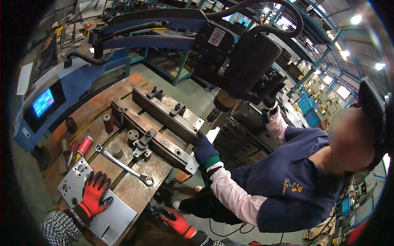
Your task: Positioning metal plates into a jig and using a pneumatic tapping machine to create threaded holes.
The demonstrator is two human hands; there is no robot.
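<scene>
Red-and-black coated glove on, the left hand (96,194) rests palm down, its fingers a little apart and laid out on a flat grey metal plate (117,213) with round holes toward one end and a rectangular slot near the other. The plate lies on the near left corner of a rust-stained steel worktable (158,175); whether it overhangs the edge I cannot tell. The right hand (176,221), gloved alike, is low beside the table's near edge, fingers seemingly bent; whether they pinch anything cannot be told. To steady the plate well, I would keep the palm flat, spread the pressure and leave the fingertips clear of the hole rims and sheet edges. Just beyond it lies a long silver double-ended wrench (123,165), better left clear of the plate if that is turned. Farther off, a co-worker's dark-blue-gloved hand (205,151) is on a pale drilled metal strip (192,165) at the ends of two dark steel bars, under a black-bodied drilling head (250,61); both red gloves would do well to stay away from that spindle.
</scene>
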